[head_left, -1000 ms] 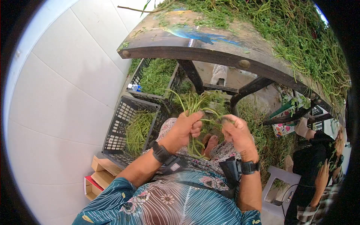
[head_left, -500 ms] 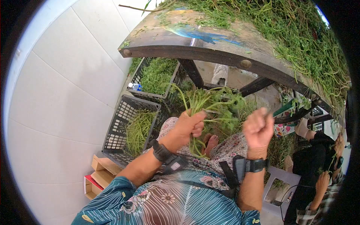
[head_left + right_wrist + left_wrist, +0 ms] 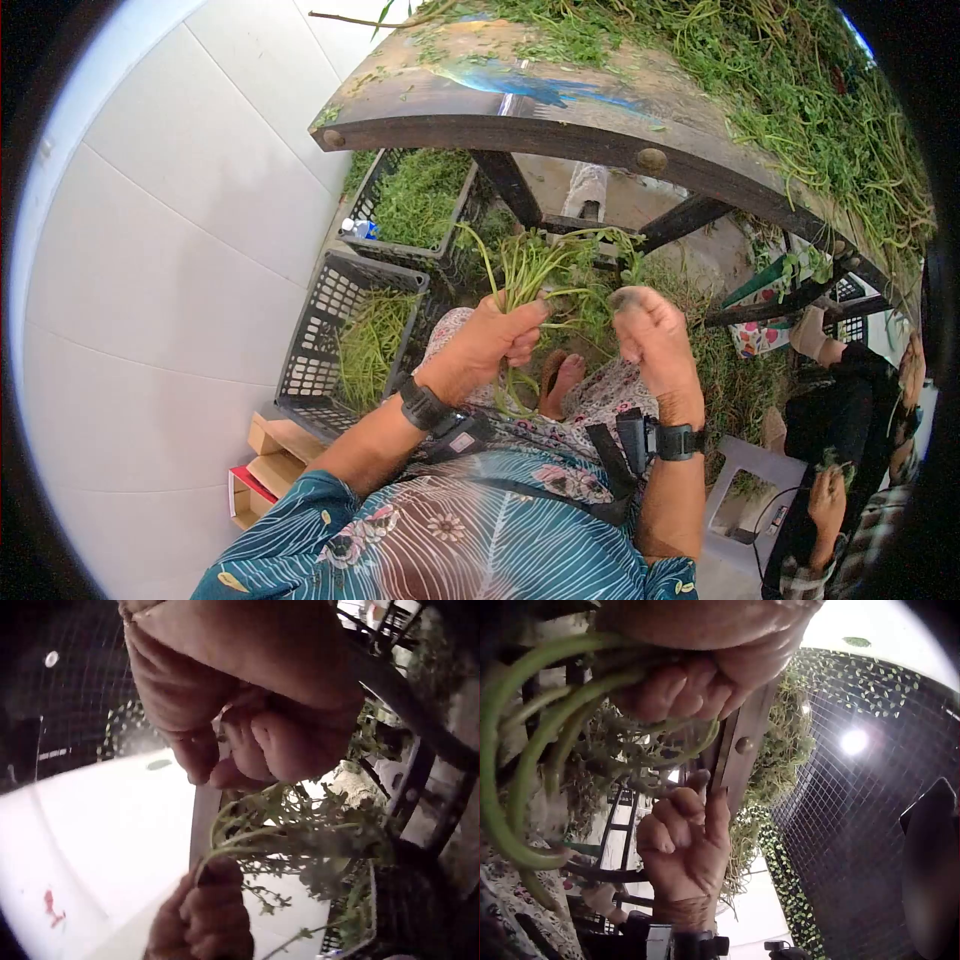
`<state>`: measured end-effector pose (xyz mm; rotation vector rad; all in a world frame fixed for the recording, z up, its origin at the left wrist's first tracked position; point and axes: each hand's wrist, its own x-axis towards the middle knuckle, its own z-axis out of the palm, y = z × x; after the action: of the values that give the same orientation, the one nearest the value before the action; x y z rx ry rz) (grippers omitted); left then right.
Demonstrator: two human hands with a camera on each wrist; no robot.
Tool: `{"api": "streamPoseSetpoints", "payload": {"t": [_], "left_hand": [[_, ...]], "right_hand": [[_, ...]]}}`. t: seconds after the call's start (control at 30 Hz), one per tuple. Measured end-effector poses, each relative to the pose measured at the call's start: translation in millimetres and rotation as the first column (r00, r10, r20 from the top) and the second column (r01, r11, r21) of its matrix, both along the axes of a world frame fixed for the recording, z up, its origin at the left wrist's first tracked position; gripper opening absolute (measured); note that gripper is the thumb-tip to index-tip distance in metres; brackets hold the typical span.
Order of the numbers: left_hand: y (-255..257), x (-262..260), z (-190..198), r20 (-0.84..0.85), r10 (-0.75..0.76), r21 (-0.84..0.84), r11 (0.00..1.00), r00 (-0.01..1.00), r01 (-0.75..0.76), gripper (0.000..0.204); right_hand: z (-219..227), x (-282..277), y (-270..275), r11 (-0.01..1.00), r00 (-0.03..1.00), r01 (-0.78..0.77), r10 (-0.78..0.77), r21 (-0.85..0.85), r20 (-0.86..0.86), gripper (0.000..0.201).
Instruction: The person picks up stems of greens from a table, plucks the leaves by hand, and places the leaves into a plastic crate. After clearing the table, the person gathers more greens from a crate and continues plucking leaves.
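Note:
In the head view the left hand [image 3: 490,338] grips a bunch of leafy green stems [image 3: 530,268]; stem ends hang below the fist and leaves spread above it. The right hand [image 3: 655,340] is raised just right of the bunch, apart from the left hand. Its fingers look curled in the left wrist view, where the hand [image 3: 684,847] shows nothing held. Thick bent stems [image 3: 521,780] loop out of the left hand [image 3: 705,645] there. From the right wrist, the bunch [image 3: 307,844] lies beyond the curled right hand [image 3: 255,682], held by the left [image 3: 206,911].
A table [image 3: 600,145] with heaped greens [image 3: 800,110] stands ahead. Left below are a crate of stems [image 3: 305,345] and a crate of leafy greens [image 3: 465,215] with a bottle. Cut greens cover the floor. Another person's hand [image 3: 825,500] and a stool [image 3: 740,470] are at right.
The right hand moved away from the stems to the right, then came partway back left. The left hand keeps its grip on the bunch. The other person's nearer hand has shifted.

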<state>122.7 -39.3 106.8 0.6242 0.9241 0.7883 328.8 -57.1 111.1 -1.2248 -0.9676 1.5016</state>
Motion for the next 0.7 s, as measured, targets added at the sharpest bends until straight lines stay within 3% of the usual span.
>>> {"api": "streamPoseSetpoints", "payload": {"t": [0.13, 0.23, 0.47, 0.53, 0.63, 0.67, 0.7], "left_hand": [[-1, 0, -3, -0.013, -0.027, 0.006, 1.000, 1.000, 0.027, 0.009], [-2, 0, -3, -0.037, -0.025, 0.005, 1.000, 0.999, 0.025, 0.009], [-2, -1, -5, -0.081, -0.038, 0.031, 0.999, 0.996, 0.041, 0.010], [-3, 1, -3, -0.105, -0.050, 0.051, 0.997, 0.993, 0.055, 0.012], [-4, 2, -1, -0.092, -0.074, 0.076, 0.994, 0.993, 0.081, 0.015], [-4, 1, -2, -0.092, -0.076, 0.077, 0.994, 0.993, 0.084, 0.015], [-4, 0, -2, -0.092, -0.079, 0.078, 0.993, 0.993, 0.087, 0.016]], "right_hand": [[10, -12, -3, 0.970, 0.920, -0.238, 0.209, 0.048, 0.333, 0.023], [-5, -13, -3, 0.930, 0.810, -0.282, 0.098, 0.237, 0.578, 0.021], [-4, -23, 2, 0.860, 0.697, -0.301, -0.097, 0.412, 0.711, 0.017], [-3, -29, 2, 0.873, 0.685, -0.223, -0.177, 0.434, 0.706, 0.014], [-25, -27, 9, 0.921, 0.763, 0.053, -0.287, 0.386, 0.580, 0.015], [-33, -14, 12, 0.953, 0.929, 0.148, -0.226, 0.264, 0.294, 0.015], [-43, 8, 15, 0.974, 0.981, 0.193, -0.190, 0.116, -0.036, 0.015]]}}
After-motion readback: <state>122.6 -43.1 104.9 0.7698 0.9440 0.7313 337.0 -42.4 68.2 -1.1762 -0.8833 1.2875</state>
